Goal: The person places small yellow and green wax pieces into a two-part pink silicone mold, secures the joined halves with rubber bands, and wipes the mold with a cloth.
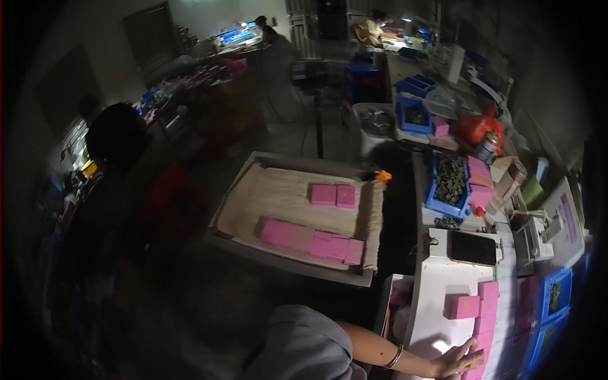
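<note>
My left arm, in a grey sleeve with a bracelet at the wrist, reaches right across the lower edge. My left hand (pixel 457 362) is at the near end of a row of pink blocks (pixel 486 308) on the white bench top (pixel 437 285). Its fingers are bent around a pink block (pixel 479 356), partly hidden by them. Another pink block (pixel 465 307) sits beside the row, on its left. My right hand is out of view.
A cloth-lined tray (pixel 253 206) with pink blocks (pixel 304 240) stands left of the bench. A phone (pixel 472 247) lies beyond the row. Farther back are a blue bin of dark pieces (pixel 449 180), a spray can (pixel 486 147) and a red bag (pixel 478 126). A person (pixel 120 145) is at left.
</note>
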A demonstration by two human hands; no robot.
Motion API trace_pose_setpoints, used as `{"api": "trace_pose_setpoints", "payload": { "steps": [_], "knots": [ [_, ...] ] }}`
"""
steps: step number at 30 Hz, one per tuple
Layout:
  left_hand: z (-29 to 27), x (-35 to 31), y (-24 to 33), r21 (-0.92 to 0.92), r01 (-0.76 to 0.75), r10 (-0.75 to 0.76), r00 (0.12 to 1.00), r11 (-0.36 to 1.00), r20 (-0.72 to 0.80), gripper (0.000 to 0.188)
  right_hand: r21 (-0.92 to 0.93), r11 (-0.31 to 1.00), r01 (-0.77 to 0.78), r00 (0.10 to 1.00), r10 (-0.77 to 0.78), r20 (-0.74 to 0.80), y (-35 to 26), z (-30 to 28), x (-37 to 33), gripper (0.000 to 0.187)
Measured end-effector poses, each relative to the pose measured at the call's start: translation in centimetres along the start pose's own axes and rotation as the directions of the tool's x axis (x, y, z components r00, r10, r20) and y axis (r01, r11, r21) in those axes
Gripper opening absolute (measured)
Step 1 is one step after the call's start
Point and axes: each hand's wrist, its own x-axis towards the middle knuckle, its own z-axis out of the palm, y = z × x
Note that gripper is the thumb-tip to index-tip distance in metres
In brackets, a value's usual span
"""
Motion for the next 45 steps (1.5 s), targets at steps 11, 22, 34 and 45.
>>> {"api": "trace_pose_setpoints", "payload": {
  "steps": [11, 22, 34, 45],
  "knots": [
    [-3.6, -1.7, 2.7, 0.319, 0.222, -0.313, 0.909, 0.922, 0.274, 0.033, -0.152, 0.988, 0.009, 0.996, -0.022, -0.085, -0.4, 0.7, -2.5, 0.043],
    [-3.8, -3.6, 3.7, -0.035, 0.183, -0.106, 0.705, 0.982, 0.701, 0.057, -0.140, 0.979, -0.148, 0.933, 0.091, -0.348, -2.1, -3.7, -7.5, 0.050],
    [-2.9, -0.4, 8.0, 0.188, 0.194, -0.268, 0.604, 0.963, 0.751, 0.061, -0.211, 0.977, -0.011, 0.908, -0.079, -0.412, -4.0, -5.0, -5.0, 0.038],
    [-6.8, 9.1, 10.9, 0.240, 0.408, -0.471, 0.704, 0.881, 0.532, 0.052, 0.045, 0.993, -0.110, 0.873, 0.118, -0.472, -1.5, -4.1, -3.6, 0.041]
  ]
}}
